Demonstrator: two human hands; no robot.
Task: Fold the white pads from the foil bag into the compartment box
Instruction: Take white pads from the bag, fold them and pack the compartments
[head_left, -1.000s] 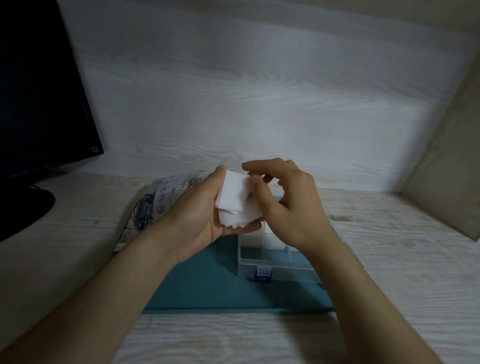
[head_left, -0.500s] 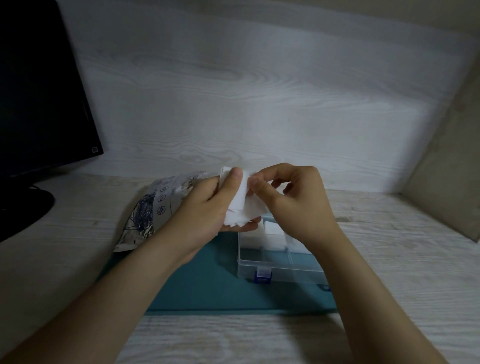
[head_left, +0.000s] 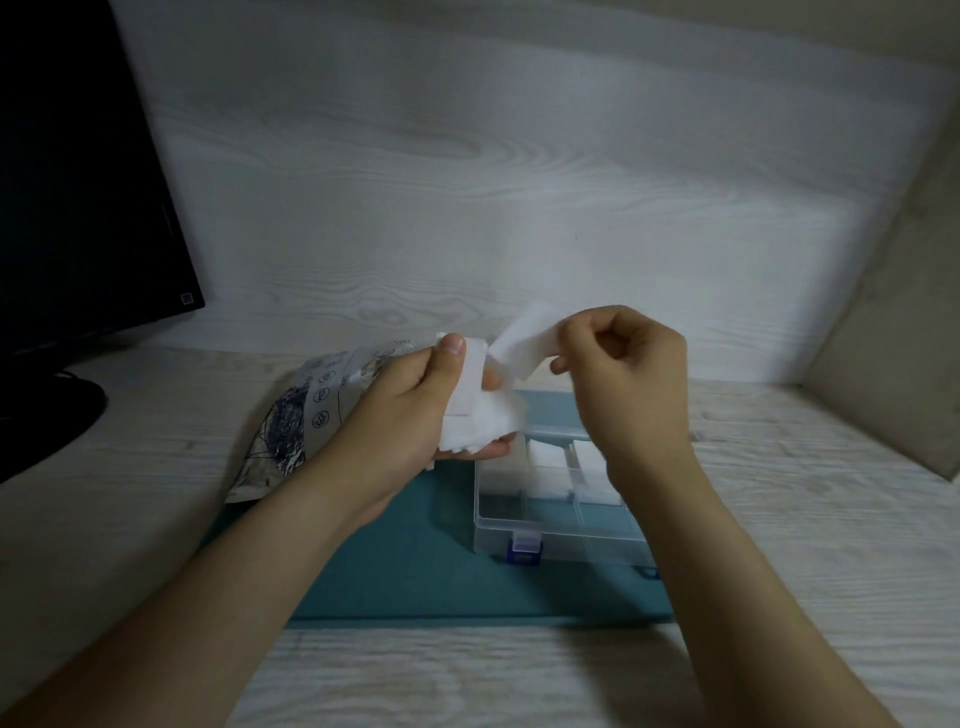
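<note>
seen from the head camera, the left hand (head_left: 415, 410) is up above the surface (head_left: 831, 519) and holds a stack of white pads (head_left: 483, 415). its grip is curled round the stack, with the thumb pressed on the front and the fingers under it. the right hand (head_left: 634, 379) is just beside it and a bit higher. its grip pinches a single pad (head_left: 524, 343) by one end, between the thumb and the fingers. the other end of that pad points down at the stack, and i cannot tell if the two touch. below the hands sits the clear compartment box (head_left: 556, 540), with a small blue latch (head_left: 523, 551) on its near side. the box rests on a teal mat (head_left: 415, 571). some folded pads (head_left: 545, 457) lie in the back compartments of the box, partly hidden by the right wrist. the foil bag (head_left: 296, 421) lies on the surface to the left of the box, behind the left hand. a dark monitor (head_left: 67, 208) stands at the far left. a pale wood wall (head_left: 519, 182) is at the back.
</note>
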